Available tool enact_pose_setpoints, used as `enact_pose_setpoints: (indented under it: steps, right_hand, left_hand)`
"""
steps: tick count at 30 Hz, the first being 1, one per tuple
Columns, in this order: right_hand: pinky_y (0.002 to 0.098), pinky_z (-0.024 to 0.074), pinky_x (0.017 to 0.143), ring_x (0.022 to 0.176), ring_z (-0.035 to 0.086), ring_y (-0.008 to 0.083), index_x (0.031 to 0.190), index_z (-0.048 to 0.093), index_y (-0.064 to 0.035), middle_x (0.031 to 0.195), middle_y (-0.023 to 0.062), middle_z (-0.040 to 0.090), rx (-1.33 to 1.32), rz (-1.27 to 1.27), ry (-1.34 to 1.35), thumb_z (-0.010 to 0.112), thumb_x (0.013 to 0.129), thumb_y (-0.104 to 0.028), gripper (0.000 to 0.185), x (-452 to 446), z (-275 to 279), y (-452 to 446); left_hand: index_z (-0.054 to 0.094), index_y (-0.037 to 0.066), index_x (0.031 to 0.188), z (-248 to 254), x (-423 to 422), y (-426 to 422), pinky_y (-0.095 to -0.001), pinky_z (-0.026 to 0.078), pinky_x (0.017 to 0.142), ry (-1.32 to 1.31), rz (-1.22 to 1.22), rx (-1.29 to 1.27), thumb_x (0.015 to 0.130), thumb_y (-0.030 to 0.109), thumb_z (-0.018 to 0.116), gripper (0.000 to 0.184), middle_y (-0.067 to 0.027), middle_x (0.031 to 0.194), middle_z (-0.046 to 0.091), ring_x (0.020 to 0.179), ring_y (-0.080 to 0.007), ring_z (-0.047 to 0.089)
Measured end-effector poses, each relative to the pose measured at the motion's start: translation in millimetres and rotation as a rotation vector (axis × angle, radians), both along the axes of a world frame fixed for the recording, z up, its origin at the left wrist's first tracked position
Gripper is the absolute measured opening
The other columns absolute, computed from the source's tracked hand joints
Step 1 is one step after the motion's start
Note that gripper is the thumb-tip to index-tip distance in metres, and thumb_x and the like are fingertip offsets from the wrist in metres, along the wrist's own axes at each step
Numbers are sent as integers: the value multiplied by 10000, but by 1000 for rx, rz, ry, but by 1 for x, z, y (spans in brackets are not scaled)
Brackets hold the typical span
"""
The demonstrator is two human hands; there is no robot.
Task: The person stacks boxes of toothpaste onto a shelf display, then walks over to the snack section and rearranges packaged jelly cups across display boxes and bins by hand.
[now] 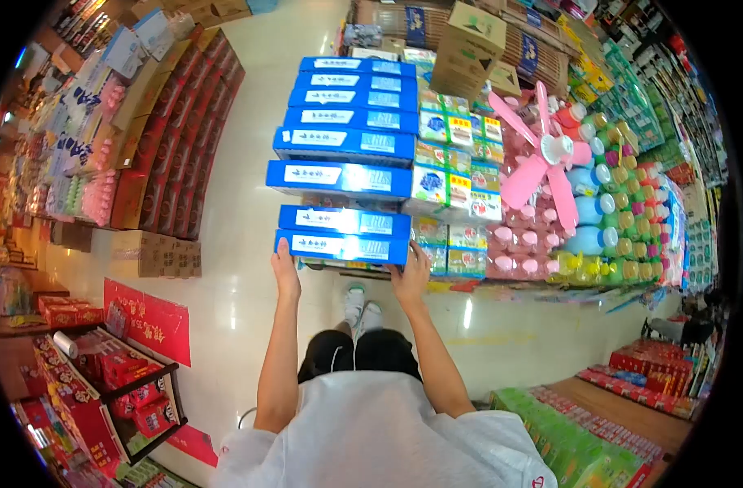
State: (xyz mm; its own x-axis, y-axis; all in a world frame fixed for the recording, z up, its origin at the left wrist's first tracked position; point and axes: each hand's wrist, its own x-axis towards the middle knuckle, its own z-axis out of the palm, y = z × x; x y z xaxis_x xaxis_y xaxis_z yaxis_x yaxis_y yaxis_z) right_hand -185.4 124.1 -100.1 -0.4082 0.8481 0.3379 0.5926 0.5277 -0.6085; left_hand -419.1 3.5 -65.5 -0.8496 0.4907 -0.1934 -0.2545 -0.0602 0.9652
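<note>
My left hand (286, 275) grips the left end of the nearest flat blue box (347, 247), its thumb up along the edge. At the box's right end, my right hand (412, 274) is closed round the corner; some of its fingers are hidden. Another blue box (343, 220) lies right against the far side of the held one. Beyond a gap, a row of similar blue boxes (339, 176) runs away from me along the display. Green-strapped packs (445, 185) stand directly to the right of the boxes.
Bottles with pink caps (522, 240), blue bottles (589, 240) and a pink fan-shaped pinwheel (542, 163) fill the display's right side. A tall brown carton (467, 49) stands at the back. Left are stacked dark red cartons (176, 138), a cardboard box (156, 254) and a rack (144, 390).
</note>
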Motion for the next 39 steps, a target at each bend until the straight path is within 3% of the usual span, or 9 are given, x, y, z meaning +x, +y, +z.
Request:
enact_pose_setpoints:
  steps: [3,16,22,25,28,29,32,34,39]
  right_hand:
    - [461,346,952,1146,478,358,1209,551,-50,1218,198,543,-2,22,37,757,709,-180,556,0,-1,2]
    - [476,321,966,1120,466,395,1147,552,-27,1185,199,546,16,72,-21,732,743,-206,476,2,3,3]
    - [552,280,1001,1125,464,413,1177,533,-21,1163,197,562,280,-5,-175,713,775,-280,511,3,-14,-2]
    - [566,186,1066,1266,360,410,1292,437,-6,1330,214,449,161,-83,-263,656,815,-414,665,-1,-6,-17]
    - [558,161,1078,1329,275,413,1355,348,23,1419,238,338,146,-181,-285,630,823,-475,782,-1,-19,-30]
    - [555,150,1083,1352,232,421,1383,300,44,1453,255,279,203,-215,-293,618,827,-503,842,1,-29,-34]
    - [544,152,1089,1351,208,452,1408,231,81,1461,301,220,241,-248,-296,585,838,-547,919,-13,-39,-57]
    - [531,166,1090,1343,198,478,1412,181,111,1455,337,187,233,-242,-329,563,833,-594,989,-25,-57,-68]
    - [546,171,1077,1358,143,467,1419,120,117,1463,346,122,-117,-311,-238,567,837,-584,1015,-89,-90,-120]
  left_hand:
    - [542,85,1225,15,-4,1,-365,327,973,-171,-49,-84,941,437,491,455,7,1163,572,1098,-118,468]
    - [423,-8,1353,4,-14,-5,-275,393,956,-170,-239,64,927,271,589,536,-82,1238,556,1116,-131,507]
    - [308,-24,1413,7,-10,-6,-297,384,982,-49,-290,-16,883,307,643,709,-155,1381,438,1170,-184,481]
    - [130,15,1470,-13,-20,-26,-365,222,1112,231,-404,-123,781,426,721,997,-216,1497,231,1376,-317,260]
    - [123,27,1474,-14,-39,-60,-381,183,1127,220,-382,-30,780,437,718,1002,-202,1504,224,1414,-306,164]
    - [143,23,1471,-2,-49,-77,-382,178,1129,218,-372,-94,771,452,723,1005,-190,1511,215,1412,-301,167]
    - [189,16,1459,-67,-81,-112,-379,210,1122,114,-298,-13,771,459,720,975,-198,1497,243,1396,-300,222]
    - [274,8,1432,-41,-102,-152,-390,254,1107,42,-181,0,777,472,709,913,-208,1468,300,1370,-315,286]
    - [375,12,1389,-73,-146,-242,-375,395,1012,31,-53,-252,785,517,683,845,-211,1429,369,1266,-306,445]
